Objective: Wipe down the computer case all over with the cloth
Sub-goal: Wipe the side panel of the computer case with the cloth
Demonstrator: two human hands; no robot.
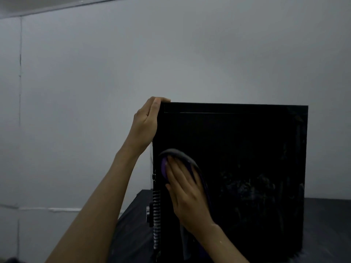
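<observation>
A black computer case (247,168) stands upright on a dark table, its big glossy side panel facing me. My left hand (146,124) grips the case's top left corner, fingers curled over the top edge. My right hand (184,188) lies flat with straight fingers on a grey and purple cloth (180,158), pressing it against the left part of the side panel. Part of the cloth hangs down below my wrist. Faint streaks show on the panel's right half.
The case's rear edge with metal vent slots (156,215) faces left. The dark table (322,224) extends to the right and left front. A plain grey wall (95,92) fills the background close behind.
</observation>
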